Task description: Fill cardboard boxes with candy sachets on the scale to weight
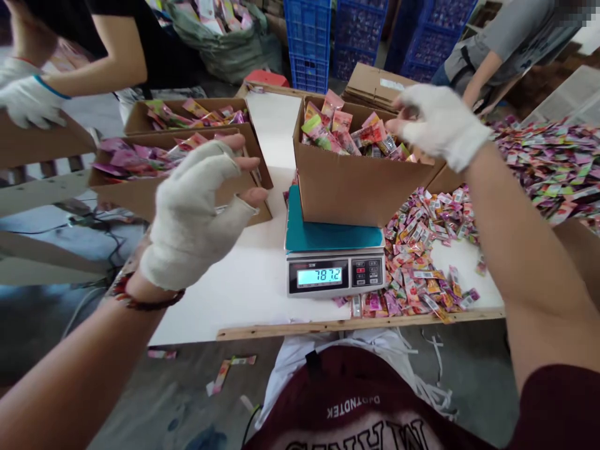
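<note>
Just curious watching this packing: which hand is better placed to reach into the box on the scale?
Probably the right hand: it hovers open at the far rim of the box, right over the sachets. The left hand is open too, but off to the side.

A white table with a bare wooden front edge carries everything here. Near its front stands a digital scale with a teal platform and a lit display facing the edge. A brown cardboard box full of coloured sachets sits on the scale's platform. To the right of the scale, a loose heap of small sachets spreads over the tabletop down to the front edge. On the left side of the table stand two open cardboard boxes, one behind the other, both holding pink and green packets. Below, on the grey floor, lie a few stray sachets and white paper strips.
</note>
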A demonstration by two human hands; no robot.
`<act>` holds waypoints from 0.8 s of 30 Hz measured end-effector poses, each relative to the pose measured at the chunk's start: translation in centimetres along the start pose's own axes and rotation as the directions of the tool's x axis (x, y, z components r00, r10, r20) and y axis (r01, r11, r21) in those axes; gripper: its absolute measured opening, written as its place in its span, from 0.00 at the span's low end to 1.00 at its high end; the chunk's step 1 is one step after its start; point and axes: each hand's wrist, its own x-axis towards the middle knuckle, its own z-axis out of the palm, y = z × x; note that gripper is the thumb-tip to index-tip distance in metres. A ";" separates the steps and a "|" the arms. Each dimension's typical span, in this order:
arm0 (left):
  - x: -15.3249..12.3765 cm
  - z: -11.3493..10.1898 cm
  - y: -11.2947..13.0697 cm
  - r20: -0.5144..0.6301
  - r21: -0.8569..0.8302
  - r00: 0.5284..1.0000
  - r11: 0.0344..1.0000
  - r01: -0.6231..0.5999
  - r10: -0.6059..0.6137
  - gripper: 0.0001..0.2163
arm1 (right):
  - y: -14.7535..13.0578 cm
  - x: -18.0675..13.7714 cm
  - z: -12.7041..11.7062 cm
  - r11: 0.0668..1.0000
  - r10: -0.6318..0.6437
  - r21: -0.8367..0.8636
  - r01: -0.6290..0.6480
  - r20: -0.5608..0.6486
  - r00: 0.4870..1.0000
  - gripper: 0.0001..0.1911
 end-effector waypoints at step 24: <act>1.0 0.7 0.4 -0.005 -0.039 1.000 0.999 -0.020 0.019 0.18 | 12.7 -10.4 -5.9 0.918 0.260 -0.169 -0.359 -0.426 0.866 0.27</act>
